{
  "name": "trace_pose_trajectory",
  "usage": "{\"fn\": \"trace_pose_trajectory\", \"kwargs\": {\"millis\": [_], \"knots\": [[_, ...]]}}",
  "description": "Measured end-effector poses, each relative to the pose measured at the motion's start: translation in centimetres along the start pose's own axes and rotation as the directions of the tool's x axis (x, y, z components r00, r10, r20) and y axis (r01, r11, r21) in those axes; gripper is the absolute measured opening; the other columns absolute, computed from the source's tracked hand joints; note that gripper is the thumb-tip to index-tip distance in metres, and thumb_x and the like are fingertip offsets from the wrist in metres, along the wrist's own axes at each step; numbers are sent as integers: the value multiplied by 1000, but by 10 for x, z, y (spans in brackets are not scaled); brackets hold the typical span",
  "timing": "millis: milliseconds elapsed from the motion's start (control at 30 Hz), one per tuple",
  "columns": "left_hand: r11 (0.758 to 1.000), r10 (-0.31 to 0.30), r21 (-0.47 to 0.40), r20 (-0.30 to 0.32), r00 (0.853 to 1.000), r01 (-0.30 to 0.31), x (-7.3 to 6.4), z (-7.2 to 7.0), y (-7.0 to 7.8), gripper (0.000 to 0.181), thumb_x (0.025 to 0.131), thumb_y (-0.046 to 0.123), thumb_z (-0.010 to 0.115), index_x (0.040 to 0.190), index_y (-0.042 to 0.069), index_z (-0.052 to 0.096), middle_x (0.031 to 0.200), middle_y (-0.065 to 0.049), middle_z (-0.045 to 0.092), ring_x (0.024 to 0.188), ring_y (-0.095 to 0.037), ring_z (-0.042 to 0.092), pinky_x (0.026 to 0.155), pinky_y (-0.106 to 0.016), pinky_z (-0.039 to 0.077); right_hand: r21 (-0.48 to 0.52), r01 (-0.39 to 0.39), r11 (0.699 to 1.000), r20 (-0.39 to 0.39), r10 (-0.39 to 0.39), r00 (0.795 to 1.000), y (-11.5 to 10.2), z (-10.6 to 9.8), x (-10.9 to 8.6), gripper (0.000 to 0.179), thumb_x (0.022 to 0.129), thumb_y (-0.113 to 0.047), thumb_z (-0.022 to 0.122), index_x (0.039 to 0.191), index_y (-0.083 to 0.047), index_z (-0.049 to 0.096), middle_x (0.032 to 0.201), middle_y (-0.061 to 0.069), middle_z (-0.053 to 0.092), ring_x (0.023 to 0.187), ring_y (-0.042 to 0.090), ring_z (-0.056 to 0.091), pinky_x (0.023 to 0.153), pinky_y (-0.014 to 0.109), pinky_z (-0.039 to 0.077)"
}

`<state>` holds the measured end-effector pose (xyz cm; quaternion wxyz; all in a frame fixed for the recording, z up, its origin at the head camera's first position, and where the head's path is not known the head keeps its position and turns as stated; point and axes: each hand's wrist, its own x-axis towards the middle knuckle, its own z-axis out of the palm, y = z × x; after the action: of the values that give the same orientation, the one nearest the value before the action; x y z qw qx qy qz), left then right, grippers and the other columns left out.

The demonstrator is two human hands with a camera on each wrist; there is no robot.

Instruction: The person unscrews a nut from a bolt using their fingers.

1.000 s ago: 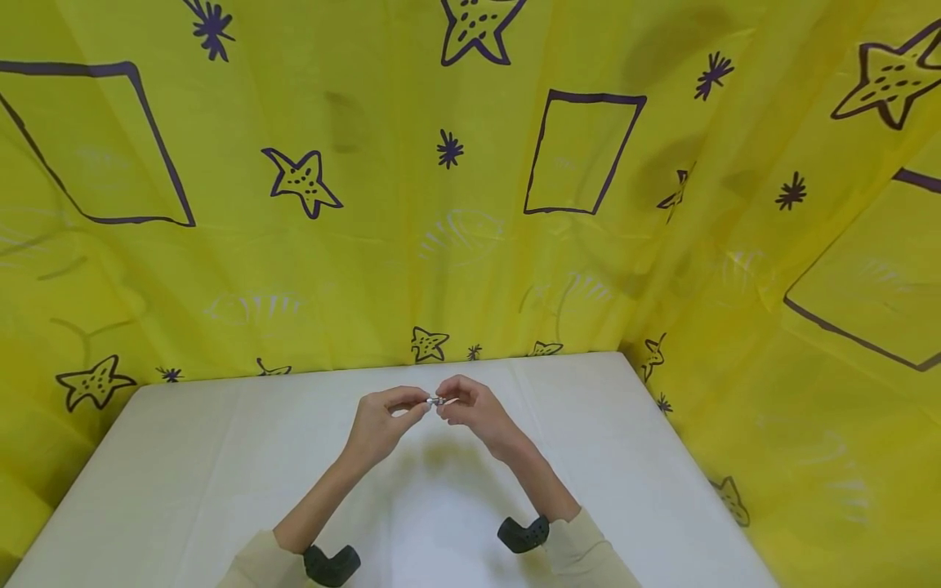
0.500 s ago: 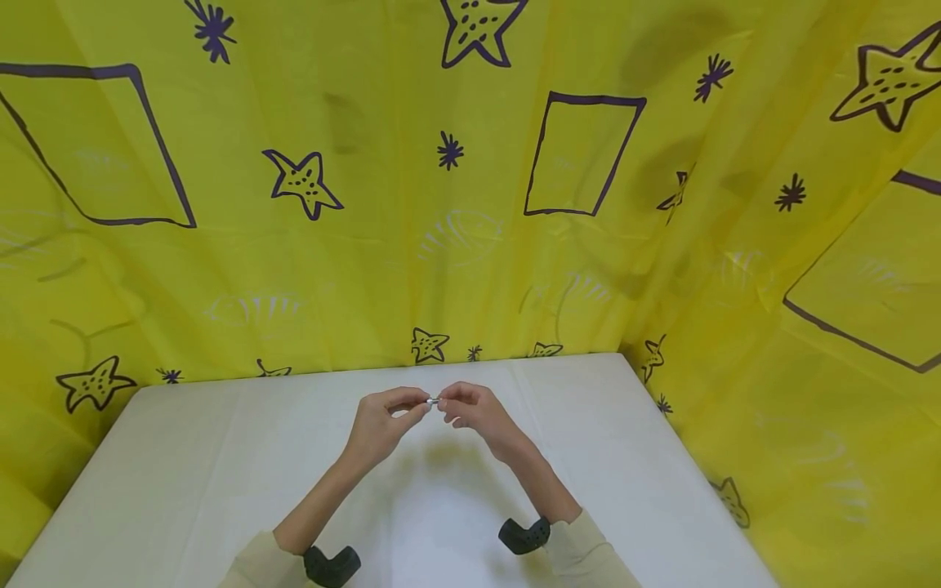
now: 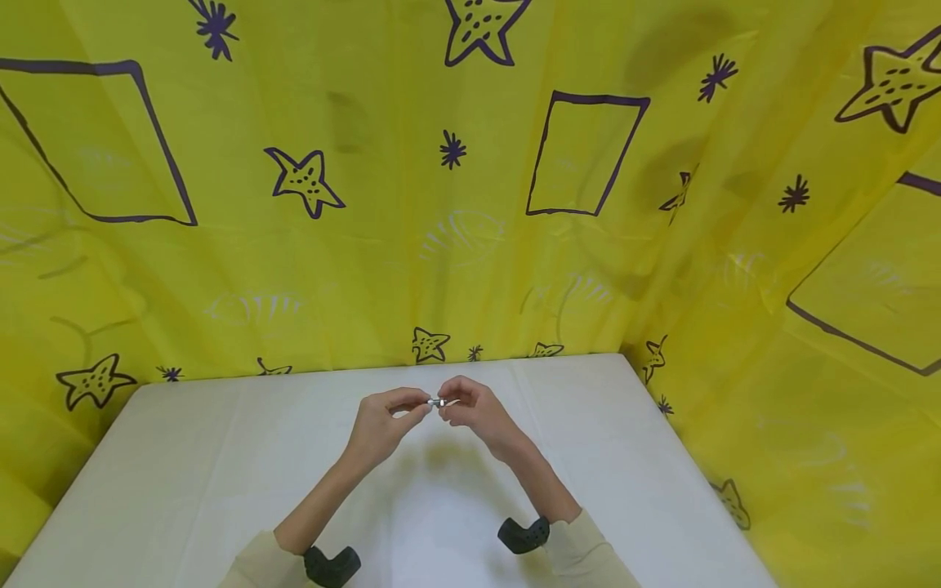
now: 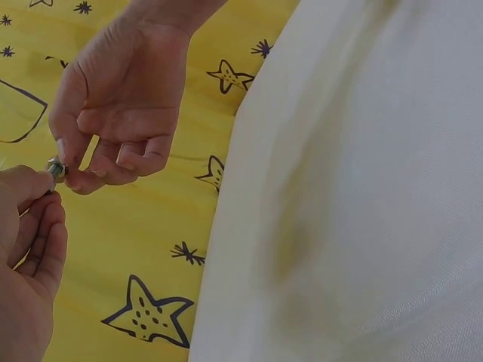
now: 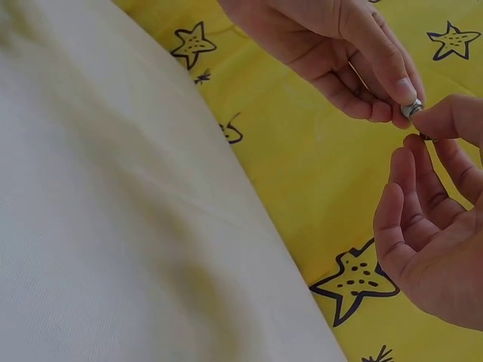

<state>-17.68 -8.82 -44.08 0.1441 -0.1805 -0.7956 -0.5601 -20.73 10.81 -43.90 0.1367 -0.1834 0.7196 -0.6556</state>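
Note:
Both hands meet above the far middle of the white table (image 3: 243,457). Between their fingertips is a small silvery metal bolt (image 3: 435,403), lying roughly sideways. My left hand (image 3: 378,425) pinches its left end between thumb and forefinger. At the other end, the thumb and forefinger of my right hand (image 3: 478,416) hold it, where a wider, ring-like part shows. In the left wrist view the bolt (image 4: 56,169) looks partly greenish, its ends covered by fingertips. The right wrist view shows its rounded silvery end (image 5: 411,108) by the left thumb.
A yellow curtain (image 3: 382,269) with dark starfish drawings hangs behind the table and along its right side. Black wrist mounts (image 3: 332,565) sit at both sleeve cuffs. Soft shadows of the hands fall on the tabletop.
Half a second ago the right fingers were bent closer over the bolt; now they have rolled back up, with more of its right end showing. The left hand stays nearly still.

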Motion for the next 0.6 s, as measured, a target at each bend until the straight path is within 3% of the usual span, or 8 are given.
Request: {"fn": "trace_pose_trajectory", "kwargs": {"millis": [100, 367, 600], "knots": [[1000, 0, 0, 1, 1000, 0, 0, 0, 1, 13, 86, 0, 77, 98, 4, 77, 92, -2, 74, 86, -18, 71, 84, -37, 58, -1, -6, 1000, 2, 6, 1000, 1, 0, 0, 27, 94, -6, 64, 117, 6, 57, 100, 4, 64, 88, 17, 61, 80, 34, 52], [1000, -9, 13, 1, 1000, 9, 0, -1, 2, 12, 87, 1, 76, 99, 4, 77, 93, -2, 74, 87, -18, 71, 85, -37, 58, -26, -59, 998, -5, 59, 998, 3, -1, 1, 23, 95, -23, 66, 106, -2, 66, 92, 3, 66, 85, 19, 59, 89, 53, 52], [1000, -9, -2, 1, 1000, 9, 0, 0, 1, 13, 86, 0, 77, 98, 4, 77, 93, -2, 74, 87, -18, 71, 85, -38, 58, -26, -37, 999, -2, 37, 999, 2, 1, -1, 19, 95, -15, 67, 107, -1, 64, 95, 4, 65, 86, 20, 60, 84, 41, 53]]}}
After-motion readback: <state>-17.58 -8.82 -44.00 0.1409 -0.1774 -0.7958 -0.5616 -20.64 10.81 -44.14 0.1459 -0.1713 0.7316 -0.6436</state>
